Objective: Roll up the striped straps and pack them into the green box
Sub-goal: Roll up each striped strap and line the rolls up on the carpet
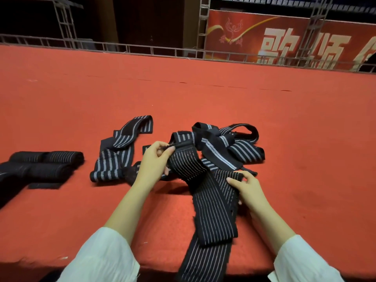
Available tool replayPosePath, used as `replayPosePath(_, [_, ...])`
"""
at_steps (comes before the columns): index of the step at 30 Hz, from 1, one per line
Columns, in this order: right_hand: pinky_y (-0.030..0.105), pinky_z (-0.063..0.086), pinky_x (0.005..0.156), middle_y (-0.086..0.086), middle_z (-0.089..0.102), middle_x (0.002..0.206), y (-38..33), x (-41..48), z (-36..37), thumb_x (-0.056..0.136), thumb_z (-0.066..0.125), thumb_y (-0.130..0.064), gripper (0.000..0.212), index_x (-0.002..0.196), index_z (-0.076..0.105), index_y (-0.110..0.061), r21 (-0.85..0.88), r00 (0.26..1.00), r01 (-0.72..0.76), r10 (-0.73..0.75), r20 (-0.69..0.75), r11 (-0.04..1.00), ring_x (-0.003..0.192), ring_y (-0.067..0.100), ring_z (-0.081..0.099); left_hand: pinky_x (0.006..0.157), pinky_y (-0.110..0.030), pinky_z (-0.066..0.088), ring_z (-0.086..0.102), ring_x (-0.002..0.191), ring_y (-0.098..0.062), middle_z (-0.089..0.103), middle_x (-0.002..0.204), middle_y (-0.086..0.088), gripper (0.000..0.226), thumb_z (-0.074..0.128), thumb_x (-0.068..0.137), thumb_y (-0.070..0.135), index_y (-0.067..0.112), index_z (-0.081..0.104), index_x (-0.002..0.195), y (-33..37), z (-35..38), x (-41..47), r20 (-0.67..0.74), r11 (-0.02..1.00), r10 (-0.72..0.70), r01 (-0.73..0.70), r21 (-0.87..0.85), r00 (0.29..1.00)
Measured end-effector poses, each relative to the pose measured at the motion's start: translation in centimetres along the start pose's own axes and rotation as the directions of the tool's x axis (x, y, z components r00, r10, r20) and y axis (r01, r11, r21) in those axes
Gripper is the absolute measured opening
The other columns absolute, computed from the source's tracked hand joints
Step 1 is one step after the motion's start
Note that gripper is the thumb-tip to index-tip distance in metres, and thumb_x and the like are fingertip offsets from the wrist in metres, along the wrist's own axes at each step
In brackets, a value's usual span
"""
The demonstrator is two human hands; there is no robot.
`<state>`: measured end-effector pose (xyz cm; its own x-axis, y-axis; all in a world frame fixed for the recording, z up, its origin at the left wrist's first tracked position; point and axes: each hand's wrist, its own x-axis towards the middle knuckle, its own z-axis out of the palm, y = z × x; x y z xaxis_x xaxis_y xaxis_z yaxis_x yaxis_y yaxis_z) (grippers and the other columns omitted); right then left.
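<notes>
A long black strap with thin pale stripes runs from the pile toward me and hangs over the near edge of the red surface. My left hand pinches its far end near a black fastener patch. My right hand grips the strap's right edge lower down. A tangled heap of wider-striped straps lies just behind my hands. Another loose striped strap lies to the left. Several rolled straps sit at the far left. No green box is in view.
The red felt-covered surface stretches far ahead and to both sides. A metal truss rail borders its back edge, with a red banner behind it. The near edge of the surface lies just below my forearms.
</notes>
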<state>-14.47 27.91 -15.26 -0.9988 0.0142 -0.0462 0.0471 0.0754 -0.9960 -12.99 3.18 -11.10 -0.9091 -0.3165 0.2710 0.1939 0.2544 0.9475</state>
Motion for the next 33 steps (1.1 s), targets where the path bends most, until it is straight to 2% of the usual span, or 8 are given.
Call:
replayPosePath(3, [0.022, 0.045, 0.042, 0.009, 0.064, 0.083, -0.2, 0.2, 1.1, 0.092, 0.057, 0.0, 0.031, 0.118, 0.053, -0.015, 0.156, 0.999, 0.041, -0.044, 0.015, 0.987, 0.053, 0.011, 0.06, 0.052, -0.024, 0.052, 0.06, 0.052, -0.017, 0.049, 0.071, 0.001, 0.014, 0.052, 0.098, 0.011, 0.024, 0.049, 0.098, 0.7, 1.0, -1.1, 0.057, 0.997, -0.018, 0.022, -0.081, 0.998])
replayPosePath(7, [0.046, 0.052, 0.091, 0.009, 0.066, 0.113, -0.6, 0.8, 2.4, 0.092, 0.058, -0.007, 0.031, 0.108, 0.062, -0.034, 0.085, 0.974, 0.219, -0.222, 0.03, 0.972, 0.102, 0.025, 0.064, 0.09, -0.031, 0.052, 0.059, 0.088, -0.01, 0.054, 0.096, 0.006, 0.028, 0.05, 0.095, 0.001, 0.027, 0.06, 0.093, 0.5, 2.7, -2.2, 0.24, 0.979, 0.123, -0.157, 0.128, 0.963])
replayPosePath(9, [0.049, 0.048, 0.098, 0.008, 0.067, 0.114, -0.8, 1.0, 2.8, 0.093, 0.057, -0.005, 0.027, 0.103, 0.066, -0.028, 0.057, 0.967, 0.252, -0.254, 0.026, 0.966, 0.109, 0.029, 0.062, 0.095, -0.023, 0.041, 0.055, 0.1, -0.004, 0.05, 0.107, 0.005, 0.009, 0.066, 0.09, 0.021, 0.024, 0.067, 0.098, 0.0, 3.7, -2.9, 0.396, 0.961, 0.055, -0.157, 0.229, 0.917])
replayPosePath(11, [0.046, 0.051, 0.09, 0.011, 0.067, 0.111, -0.7, 1.2, 3.1, 0.093, 0.058, -0.004, 0.024, 0.102, 0.066, -0.024, 0.095, 0.975, 0.217, -0.22, 0.022, 0.972, 0.105, 0.033, 0.063, 0.1, -0.022, 0.038, 0.051, 0.109, -0.005, 0.044, 0.117, 0.006, 0.048, 0.079, 0.075, 0.042, 0.022, 0.063, 0.115, -1.0, 4.5, -3.3, 0.446, 0.933, -0.004, -0.157, 0.324, 0.895])
replayPosePath(16, [0.027, 0.053, 0.062, 0.011, 0.067, 0.101, -0.2, 1.4, 3.0, 0.089, 0.061, 0.001, 0.025, 0.104, 0.063, -0.019, 0.215, 0.99, 0.118, -0.132, 0.052, 0.969, 0.085, 0.021, 0.064, 0.09, -0.017, 0.036, 0.055, 0.104, -0.014, 0.055, 0.109, 0.003, 0.039, 0.081, 0.074, 0.027, 0.013, 0.071, 0.109, -1.2, 5.1, -3.1, 0.346, 0.88, 0.109, -0.252, 0.402, 0.932])
replayPosePath(24, [0.038, 0.053, 0.077, 0.02, 0.062, 0.113, 0.6, 2.8, 0.3, 0.086, 0.063, 0.003, 0.036, 0.101, 0.057, -0.029, 0.008, 0.981, 0.161, -0.159, -0.108, 0.987, 0.088, 0.025, 0.062, 0.08, -0.02, 0.035, 0.056, 0.089, -0.016, 0.061, 0.09, 0.001, 0.012, 0.072, 0.083, 0.013, 0.005, 0.074, 0.092, -1.0, -0.4, -0.1, -0.042, 0.846, 0.21, -0.16, 0.508, 0.977])
replayPosePath(28, [0.035, 0.043, 0.098, 0.01, 0.041, 0.123, 1.0, 2.6, 0.8, 0.08, 0.067, 0.003, 0.048, 0.116, 0.056, -0.027, -0.376, 0.976, 0.172, -0.209, -0.061, 0.911, 0.106, 0.02, 0.047, 0.086, -0.03, 0.04, 0.058, 0.094, -0.024, 0.062, 0.097, -0.006, 0.014, 0.07, 0.085, 0.013, 0.003, 0.073, 0.095, -1.2, -1.4, 0.6, -0.089, 0.815, 0.187, -0.104, 0.569, 0.978])
replayPosePath(33, [0.03, 0.037, 0.102, -0.007, 0.057, 0.116, -0.4, 0.4, 2.0, 0.082, 0.065, -0.047, 0.018, 0.095, 0.067, -0.034, -0.465, 0.892, 0.446, -0.42, 0.165, 0.765, 0.116, 0.01, 0.047, 0.084, -0.029, 0.039, 0.057, 0.096, -0.024, 0.056, 0.094, -0.001, 0.014, 0.068, 0.087, 0.015, 0.004, 0.071, 0.095, -1.8, -0.4, 0.2, -0.073, 0.83, 0.17, -0.103, 0.548, 0.983])
